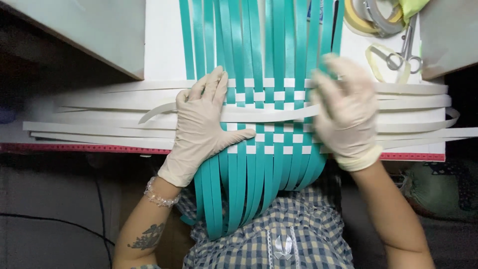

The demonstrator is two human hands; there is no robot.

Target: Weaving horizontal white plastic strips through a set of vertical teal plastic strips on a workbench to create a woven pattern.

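Glossy teal plastic strips (249, 50) woven checkerboard-style through flat white plastic strips (99, 130)

Gloved left hand (201, 119) presses flat, fingers spread; gloved right hand (343, 112) pinches one white strip on the white table (162, 45).

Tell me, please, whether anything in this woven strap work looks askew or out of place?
One white strap bows in a curve across the teal straps instead of lying flat like its neighbours, between the left hand and right hand. Nothing looks damaged.

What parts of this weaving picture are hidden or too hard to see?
Head view:
- Weave under the left hand and right hand: covered by the gloves.
- Right hand's fingers: blurred, so its grip is unclear.
- Teal strips: far ends cut off by the top edge.
- Scissors: partly under the tape rolls.
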